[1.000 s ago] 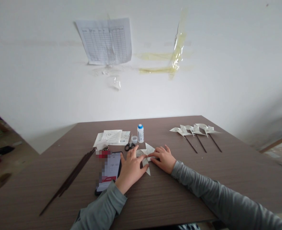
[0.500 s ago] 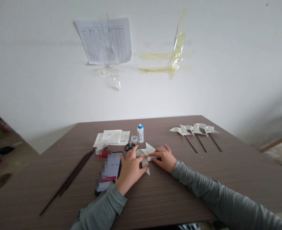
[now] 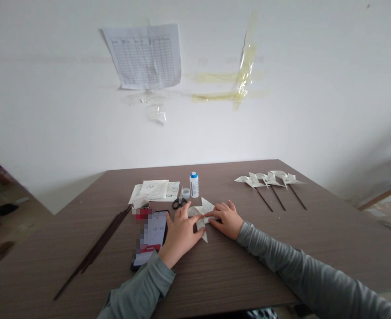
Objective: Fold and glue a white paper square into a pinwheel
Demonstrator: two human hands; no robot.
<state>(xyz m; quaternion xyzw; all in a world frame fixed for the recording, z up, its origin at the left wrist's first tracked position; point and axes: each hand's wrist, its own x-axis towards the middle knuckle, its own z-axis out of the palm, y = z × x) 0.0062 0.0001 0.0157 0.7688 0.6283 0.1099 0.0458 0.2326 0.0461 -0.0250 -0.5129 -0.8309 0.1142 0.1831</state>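
A folded paper pinwheel shape (image 3: 206,208) lies flat on the brown table (image 3: 281,248), in the middle. My left hand (image 3: 181,232) rests on its left part, fingers stretched out and pressing the paper down. My right hand (image 3: 226,219) lies on its right part, fingers flat on the paper. Both arms wear grey sleeves.
A phone (image 3: 152,237) lies just left of my left hand. Behind are scissors (image 3: 179,202), a glue bottle (image 3: 194,184) with its loose cap, and paper sheets (image 3: 155,189). Several dark sticks (image 3: 95,250) lie at the left. Three finished pinwheels on sticks (image 3: 270,184) lie at the back right.
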